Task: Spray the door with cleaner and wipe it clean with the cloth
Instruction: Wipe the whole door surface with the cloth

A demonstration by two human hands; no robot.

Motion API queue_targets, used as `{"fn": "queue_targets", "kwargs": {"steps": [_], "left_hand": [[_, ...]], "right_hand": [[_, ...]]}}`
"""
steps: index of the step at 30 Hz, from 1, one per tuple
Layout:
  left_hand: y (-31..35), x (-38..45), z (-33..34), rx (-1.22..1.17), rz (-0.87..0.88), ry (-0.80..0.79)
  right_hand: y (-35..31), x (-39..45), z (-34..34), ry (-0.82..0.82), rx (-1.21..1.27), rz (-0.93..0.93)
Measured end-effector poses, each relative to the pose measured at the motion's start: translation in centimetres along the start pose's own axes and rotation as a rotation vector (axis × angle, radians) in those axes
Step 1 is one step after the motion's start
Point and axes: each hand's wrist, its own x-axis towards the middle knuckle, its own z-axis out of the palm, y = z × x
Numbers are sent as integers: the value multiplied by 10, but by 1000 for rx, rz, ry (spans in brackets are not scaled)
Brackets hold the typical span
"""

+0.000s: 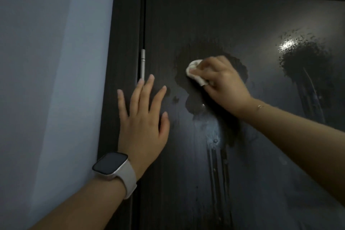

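Observation:
A dark brown door (214,15) fills the right of the head view, wet with spray patches and drips running down its middle. My right hand (222,84) grips a small bunched white cloth (194,72) and presses it against a wet patch on the door. My left hand (143,117) lies flat on the door's left edge with its fingers spread, a white smartwatch on the wrist. No spray bottle is in view.
The dark door frame (123,24) runs up the left and across the top. A silver hinge (143,63) sits between frame and door, just above my left fingers. A pale blue-grey wall (52,61) is on the left. A second sprayed patch (306,58) glistens at right.

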Motion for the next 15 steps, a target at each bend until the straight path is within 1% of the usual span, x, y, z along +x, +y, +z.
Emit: {"fn": "queue_targets", "kwargs": {"steps": [3, 5, 8, 9, 10, 12, 13, 14, 15], "left_hand": [[-10, 17, -2, 2, 16, -4], [-21, 46, -3, 46, 11, 14], [-32, 85, -4, 63, -92, 52], [-35, 91, -1, 54, -130, 66], [-36, 94, 1, 45, -162, 74], [-36, 95, 5, 46, -178, 94], [-36, 94, 5, 53, -168, 102], [-36, 93, 5, 61, -157, 102], [-36, 93, 5, 68, -150, 95]], "right_hand": [[30, 8, -13, 12, -4, 172], [43, 16, -12, 19, -16, 256], [40, 32, 3, 52, 52, 338], [31, 36, 9, 26, 113, 313], [19, 37, 14, -28, 177, 233], [-7, 33, 20, -172, 265, 3], [-13, 29, 20, -243, 279, -76], [-11, 29, 19, -293, 273, -117], [-4, 31, 17, -309, 250, -126]]}}
